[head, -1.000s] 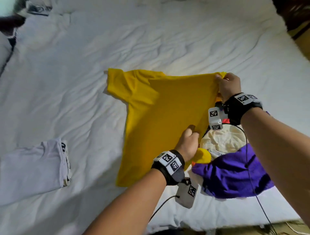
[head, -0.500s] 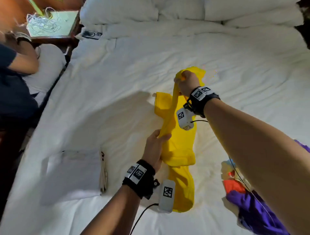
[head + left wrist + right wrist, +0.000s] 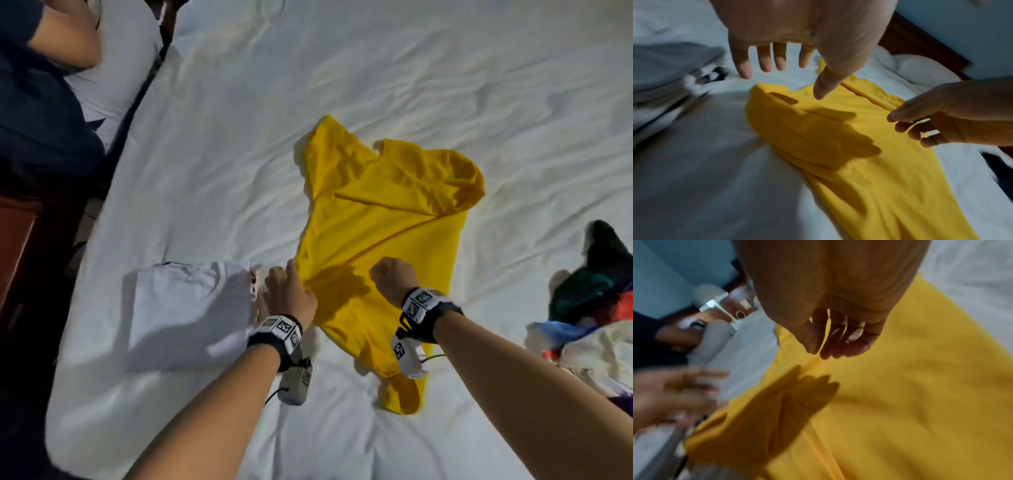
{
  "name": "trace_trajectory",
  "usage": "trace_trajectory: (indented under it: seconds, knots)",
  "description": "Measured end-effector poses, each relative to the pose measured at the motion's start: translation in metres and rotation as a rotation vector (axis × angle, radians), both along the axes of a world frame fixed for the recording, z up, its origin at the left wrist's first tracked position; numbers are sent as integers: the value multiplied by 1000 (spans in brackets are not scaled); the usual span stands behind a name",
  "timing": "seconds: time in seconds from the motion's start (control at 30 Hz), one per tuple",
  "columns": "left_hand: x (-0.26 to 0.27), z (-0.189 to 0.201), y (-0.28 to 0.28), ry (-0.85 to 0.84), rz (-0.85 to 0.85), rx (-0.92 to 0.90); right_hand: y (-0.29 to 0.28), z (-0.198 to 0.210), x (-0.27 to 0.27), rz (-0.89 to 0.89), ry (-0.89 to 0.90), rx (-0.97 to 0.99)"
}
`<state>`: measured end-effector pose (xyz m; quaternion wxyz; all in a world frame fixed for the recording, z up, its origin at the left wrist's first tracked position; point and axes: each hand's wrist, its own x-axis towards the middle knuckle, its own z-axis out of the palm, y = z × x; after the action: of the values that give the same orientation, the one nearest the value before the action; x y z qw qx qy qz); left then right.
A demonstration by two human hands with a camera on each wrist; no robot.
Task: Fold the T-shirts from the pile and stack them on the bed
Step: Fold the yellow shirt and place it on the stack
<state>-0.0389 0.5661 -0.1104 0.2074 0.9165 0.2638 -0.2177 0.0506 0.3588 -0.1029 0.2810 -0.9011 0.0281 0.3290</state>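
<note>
A yellow T-shirt (image 3: 383, 219) lies rumpled on the white bed (image 3: 376, 68), one sleeve bunched at its far right and its near end trailing toward me. My left hand (image 3: 289, 291) hovers at the shirt's left edge; in the left wrist view its fingers (image 3: 764, 61) are spread and hold nothing above the yellow cloth (image 3: 869, 162). My right hand (image 3: 392, 279) hangs over the shirt's middle. In the right wrist view, the right hand (image 3: 830, 345) has its fingers loosely curled, with nothing in them. A folded white T-shirt (image 3: 191, 308) lies just left of my left hand.
The pile of unfolded clothes (image 3: 592, 308), dark, red, blue and cream, sits at the bed's right edge. Another person in dark clothes (image 3: 41, 120) is beside the bed at the upper left, above dark wooden furniture (image 3: 17, 257). White sheet stretches beyond the yellow shirt.
The yellow shirt was held up, bunched, in both hands; now it lies spread on the bed. Both hands have let go and hover over its near part.
</note>
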Motion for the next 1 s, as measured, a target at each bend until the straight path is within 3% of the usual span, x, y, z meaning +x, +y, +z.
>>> trace_trajectory:
  seconds: [0.07, 0.2, 0.27, 0.33, 0.47, 0.6, 0.7, 0.77, 0.87, 1.0]
  knots:
    - [5, 3, -23, -53, -311, 6, -17, -11, -39, -3, 60, -32]
    - [16, -10, -65, 154, -1125, 54, -39, -17, -108, 164, 195, -104]
    - [14, -19, -80, 224, -1369, 151, -49, -23, -134, 378, 203, -204]
    - [10, -27, -87, 272, -1471, 228, -59, -29, -148, 415, 174, -232]
    - [5, -22, -85, 303, -1383, 201, -81, -27, -151, 63, 133, -45]
    - [17, 9, -77, 230, -1318, 140, -100, 7, -126, -203, -6, 117]
    - [37, 56, -79, 205, -1149, 23, -123, 44, -98, -237, -98, 162]
    - [58, 92, -82, 155, -961, -124, -139, 73, -79, -165, -125, 164]
    - [96, 136, -79, -52, -696, -325, -164, 116, -49, -44, -178, 83]
    - [137, 194, -77, -196, -590, -317, -203, 168, -4, -212, -289, 87]
